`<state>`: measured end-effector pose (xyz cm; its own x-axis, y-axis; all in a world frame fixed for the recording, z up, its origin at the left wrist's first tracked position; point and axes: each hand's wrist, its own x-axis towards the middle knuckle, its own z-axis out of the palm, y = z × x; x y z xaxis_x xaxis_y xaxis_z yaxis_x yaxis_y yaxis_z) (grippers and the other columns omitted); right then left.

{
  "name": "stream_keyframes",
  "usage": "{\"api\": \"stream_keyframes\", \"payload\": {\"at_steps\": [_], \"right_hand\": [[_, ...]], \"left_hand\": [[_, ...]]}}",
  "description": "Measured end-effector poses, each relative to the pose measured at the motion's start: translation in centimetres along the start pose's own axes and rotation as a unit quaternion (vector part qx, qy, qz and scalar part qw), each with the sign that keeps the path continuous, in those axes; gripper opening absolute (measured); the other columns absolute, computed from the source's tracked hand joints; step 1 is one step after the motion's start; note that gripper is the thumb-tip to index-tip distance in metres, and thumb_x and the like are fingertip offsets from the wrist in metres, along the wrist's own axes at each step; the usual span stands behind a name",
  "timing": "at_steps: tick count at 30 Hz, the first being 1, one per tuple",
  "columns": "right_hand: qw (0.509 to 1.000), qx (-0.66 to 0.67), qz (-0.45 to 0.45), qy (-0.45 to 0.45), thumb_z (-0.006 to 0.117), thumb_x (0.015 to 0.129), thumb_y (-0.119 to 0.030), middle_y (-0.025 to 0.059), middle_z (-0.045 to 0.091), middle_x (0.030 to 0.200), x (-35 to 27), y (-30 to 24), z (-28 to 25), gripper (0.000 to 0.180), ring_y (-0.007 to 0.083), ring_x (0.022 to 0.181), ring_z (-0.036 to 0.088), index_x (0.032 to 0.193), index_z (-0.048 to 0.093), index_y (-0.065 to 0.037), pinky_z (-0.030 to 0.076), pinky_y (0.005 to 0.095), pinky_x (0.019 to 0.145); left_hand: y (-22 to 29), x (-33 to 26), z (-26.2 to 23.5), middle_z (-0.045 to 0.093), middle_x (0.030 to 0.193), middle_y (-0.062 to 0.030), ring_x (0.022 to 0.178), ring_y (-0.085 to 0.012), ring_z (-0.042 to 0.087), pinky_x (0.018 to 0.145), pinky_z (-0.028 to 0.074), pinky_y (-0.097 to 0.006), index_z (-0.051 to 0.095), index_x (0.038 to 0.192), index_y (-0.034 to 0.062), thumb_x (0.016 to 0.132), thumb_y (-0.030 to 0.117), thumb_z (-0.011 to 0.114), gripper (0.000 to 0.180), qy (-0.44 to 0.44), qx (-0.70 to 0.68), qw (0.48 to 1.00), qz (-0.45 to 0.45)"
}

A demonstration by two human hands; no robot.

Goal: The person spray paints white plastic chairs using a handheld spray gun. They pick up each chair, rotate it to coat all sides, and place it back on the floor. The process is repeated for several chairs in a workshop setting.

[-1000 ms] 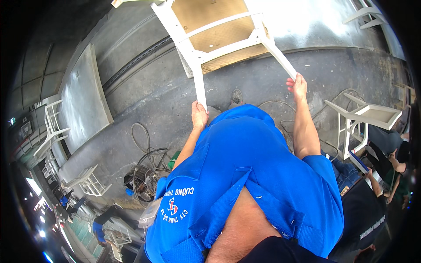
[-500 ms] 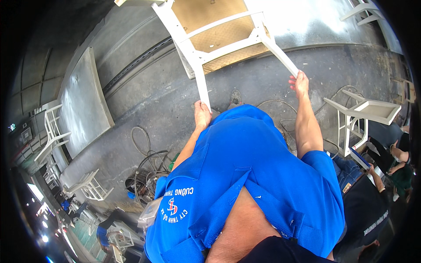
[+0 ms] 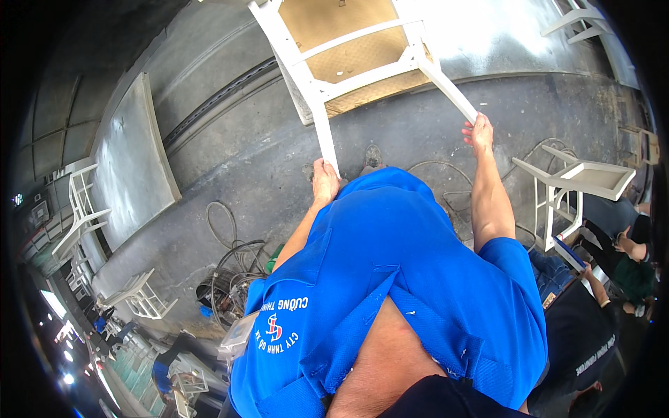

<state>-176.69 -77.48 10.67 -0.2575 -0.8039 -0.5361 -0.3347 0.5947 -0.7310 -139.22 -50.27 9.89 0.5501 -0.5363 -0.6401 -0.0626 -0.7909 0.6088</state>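
A white wooden chair frame (image 3: 369,81) stretches away from me at the top of the view, its far part cut off by the edge. My left hand (image 3: 325,182) is closed around the end of its left leg. The end of the right leg is gripped by my right hand (image 3: 479,132), fingers curled around it. Beneath the chair lies a tan, patterned board (image 3: 348,52), seen between the rails. Both arms reach forward, and the legs point back toward me.
Coiled hoses (image 3: 233,272) lie on the floor at left. A white chair (image 3: 578,177) stands at right, beside people at work, one in a dark shirt (image 3: 575,334). Another white chair (image 3: 143,298) is at lower left. A grey panel (image 3: 132,164) leans at left.
The chair frame has shifted slightly to the right and nearer, both hands moving with it. Their grip on the legs looks the same.
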Motion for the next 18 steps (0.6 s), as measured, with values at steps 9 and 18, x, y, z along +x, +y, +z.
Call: {"api": "stream_keyframes", "payload": {"at_steps": [9,18], "right_hand": [[1.0,-0.02,-0.001,0.007,0.036,0.109,-0.045,0.0092,0.071,0.107,0.7,-0.1,-0.9,0.048,0.0183,0.076,0.071,0.147,0.049,-0.018,0.055,0.0334,0.056],[0.999,-0.028,-0.016,0.018,0.035,0.109,-0.045,0.0088,0.071,0.104,1.6,0.0,-1.6,0.048,0.0181,0.071,0.07,0.145,0.05,-0.018,0.055,0.0339,0.054]], "left_hand": [[1.2,-0.2,0.7,0.071,0.081,-0.0129,0.076,-0.0269,0.071,0.074,0.054,-0.043,0.046,0.137,0.0032,0.109,0.032,0.038,0.04,-0.01,0.024,1.0,0.004],[1.2,0.0,1.8,0.071,0.079,-0.0126,0.073,-0.0272,0.071,0.073,0.054,-0.043,0.044,0.137,0.0035,0.11,0.032,0.037,0.04,-0.013,0.024,1.0,0.015]]}}
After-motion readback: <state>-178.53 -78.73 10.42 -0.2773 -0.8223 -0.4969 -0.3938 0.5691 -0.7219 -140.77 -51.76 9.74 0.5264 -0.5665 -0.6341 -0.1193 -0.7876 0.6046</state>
